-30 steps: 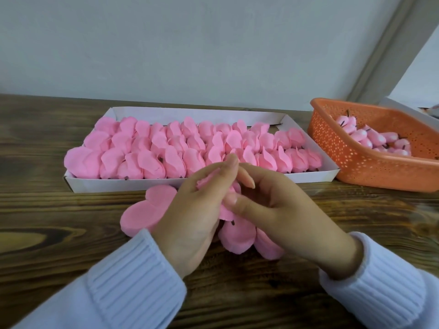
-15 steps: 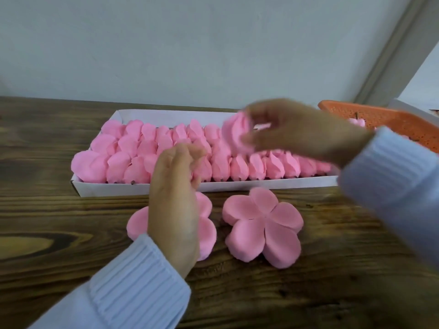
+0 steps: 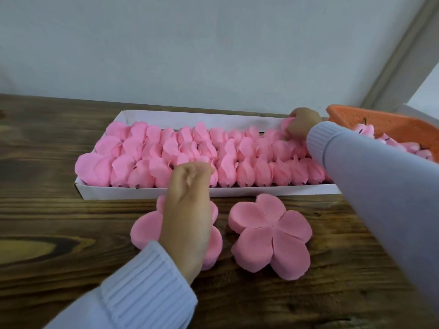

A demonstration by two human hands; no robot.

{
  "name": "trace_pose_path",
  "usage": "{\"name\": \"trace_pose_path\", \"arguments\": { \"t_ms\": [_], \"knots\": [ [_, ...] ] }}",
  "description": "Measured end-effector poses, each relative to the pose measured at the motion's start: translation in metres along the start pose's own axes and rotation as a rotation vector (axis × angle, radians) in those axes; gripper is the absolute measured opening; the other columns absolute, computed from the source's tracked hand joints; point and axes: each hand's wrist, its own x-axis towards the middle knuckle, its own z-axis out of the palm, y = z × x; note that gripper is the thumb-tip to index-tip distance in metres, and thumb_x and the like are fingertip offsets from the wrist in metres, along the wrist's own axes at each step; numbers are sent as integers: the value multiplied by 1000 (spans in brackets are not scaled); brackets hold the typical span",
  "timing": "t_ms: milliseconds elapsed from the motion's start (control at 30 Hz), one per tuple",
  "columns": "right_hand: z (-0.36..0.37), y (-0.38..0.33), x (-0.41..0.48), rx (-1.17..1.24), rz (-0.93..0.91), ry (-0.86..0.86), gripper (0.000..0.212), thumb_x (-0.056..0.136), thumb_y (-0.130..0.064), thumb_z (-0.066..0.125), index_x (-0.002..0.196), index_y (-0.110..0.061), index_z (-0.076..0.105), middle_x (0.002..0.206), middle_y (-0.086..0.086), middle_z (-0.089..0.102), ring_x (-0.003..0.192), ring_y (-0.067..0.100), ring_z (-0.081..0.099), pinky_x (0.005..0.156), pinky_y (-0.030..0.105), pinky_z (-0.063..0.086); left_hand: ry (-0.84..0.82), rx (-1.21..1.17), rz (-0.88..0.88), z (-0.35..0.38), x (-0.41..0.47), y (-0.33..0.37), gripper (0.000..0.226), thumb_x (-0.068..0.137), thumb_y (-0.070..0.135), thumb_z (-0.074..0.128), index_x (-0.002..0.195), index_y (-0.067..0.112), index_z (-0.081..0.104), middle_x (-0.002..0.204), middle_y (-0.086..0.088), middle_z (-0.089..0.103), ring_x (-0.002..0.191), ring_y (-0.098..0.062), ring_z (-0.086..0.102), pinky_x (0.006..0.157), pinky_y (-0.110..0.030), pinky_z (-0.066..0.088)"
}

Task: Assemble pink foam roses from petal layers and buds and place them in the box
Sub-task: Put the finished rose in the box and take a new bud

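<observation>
Reached farther right: right hand (image 3: 303, 123), pinching finished rose (image 3: 286, 123) into far right corner of box (image 3: 190, 115), seemingly filling the back row. Left hand (image 3: 187, 210) slack, empty, poised over near petal stack (image 3: 145, 229) for next layer.

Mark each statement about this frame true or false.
1. The right hand holds a pink rose at the far right end of the box. True.
2. The orange basket is empty. False: the basket holds pink buds.
3. Two flat petal layers lie on the table before the box. True: the left petal layer and the right petal layer.
4. The left hand reaches into the basket. False: the left hand is above the left petal layer.
5. The box is nearly empty. False: rows of roses fill it.
</observation>
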Motion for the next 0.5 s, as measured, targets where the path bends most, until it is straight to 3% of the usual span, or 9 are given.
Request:
{"name": "trace_pose_path", "arguments": {
  "t_ms": [100,200,333,400,500],
  "knots": [
    [4,-3,-2,-154,-32,-146,30,91,-15,59,117,0,62,119,18,63,106,32,59,85,32,47,-9,24,20,2,-2,-1,13,93,31,53,88,25,63,69,21,60,55,12,53,52,0,41],
    [3,-2,0,-141,-25,-157,25,89,-13,58,107,1,65,107,18,64,88,29,56,72,29,41,-34,47,17,2,-3,0,14,92,34,52,87,25,62,66,26,57,55,14,52,51,0,39],
    [5,1,0,-127,-58,-168,18,92,-11,49,96,0,61,114,21,63,92,30,56,73,29,39,-67,93,28,3,-4,0,15,90,35,51,85,28,63,69,31,59,65,18,53,59,-6,40],
    [8,4,1,-93,-84,-155,27,94,-13,45,112,1,61,124,20,60,108,32,57,83,31,43,-73,106,65,4,-5,0,17,88,33,51,85,23,64,68,29,58,65,18,51,60,0,37],
    [12,6,-1,33,-104,-111,47,95,-20,50,140,-9,43,137,17,52,121,32,51,95,32,40,-82,116,87,4,-5,1,17,89,29,51,85,19,64,67,28,57,63,17,50,59,4,34]
  ]
}}
